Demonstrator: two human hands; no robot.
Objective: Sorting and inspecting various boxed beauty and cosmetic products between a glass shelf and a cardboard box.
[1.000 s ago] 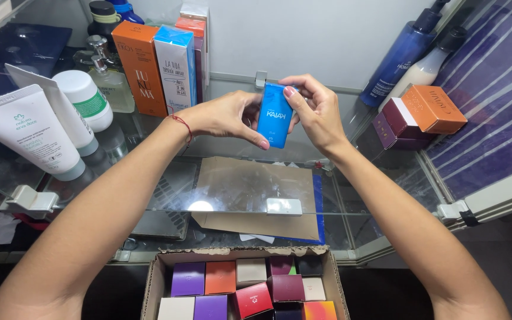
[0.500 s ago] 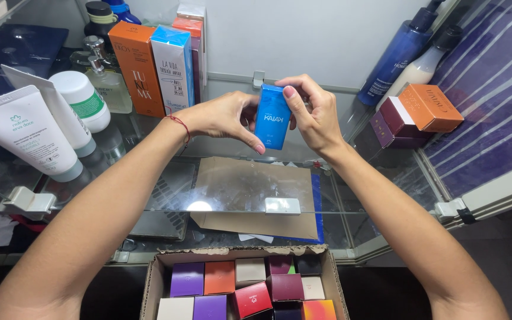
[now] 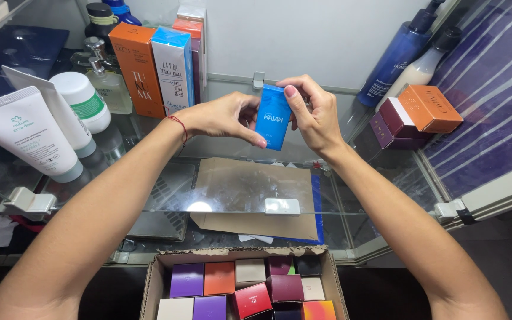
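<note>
The small blue box (image 3: 274,117) was a tall, narrow carton with flat faces and crisp edges, its smooth surface bright blue with white lettering. It stood nearly upright, held in the air above the glass shelf (image 3: 167,195). The left hand (image 3: 223,115) pinched its left side between thumb and curled fingers; the right hand (image 3: 314,112) gripped the right side, fingers wrapped over the top edge and pressed together. Behind stood a tall orange box (image 3: 138,68) and a light blue and white box (image 3: 173,70), both matte card. A white plastic tube (image 3: 25,133) stood at the left. Below, an open cardboard box (image 3: 155,278) held small square cartons in purple, orange, red and cream.
</note>
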